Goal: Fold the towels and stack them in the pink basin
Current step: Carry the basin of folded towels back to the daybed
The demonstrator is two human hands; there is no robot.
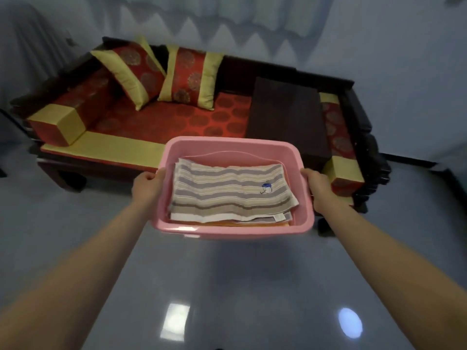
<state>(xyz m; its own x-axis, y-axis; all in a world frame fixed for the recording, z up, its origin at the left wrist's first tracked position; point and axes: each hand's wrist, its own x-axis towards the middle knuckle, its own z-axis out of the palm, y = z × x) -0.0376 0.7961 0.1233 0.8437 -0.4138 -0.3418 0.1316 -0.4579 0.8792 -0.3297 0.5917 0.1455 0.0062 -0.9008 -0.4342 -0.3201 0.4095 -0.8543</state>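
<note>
The pink basin (228, 147) is held up in the air in front of me, above the glossy floor. My left hand (146, 186) grips its left rim and my right hand (319, 186) grips its right rim. Inside lies a folded towel (227, 190) with grey and beige stripes and a small blue embroidered figure. An orange towel (262, 224) peeks out beneath it at the near edge. How many towels lie underneath is hidden.
A dark wooden sofa (358, 114) with a red and gold seat cushion (177, 120) stands right behind the basin. Two red and gold pillows (187, 77) lean at its back, a bolster (68, 114) lies at its left, and a dark wooden tray table (285, 114) sits on its right half.
</note>
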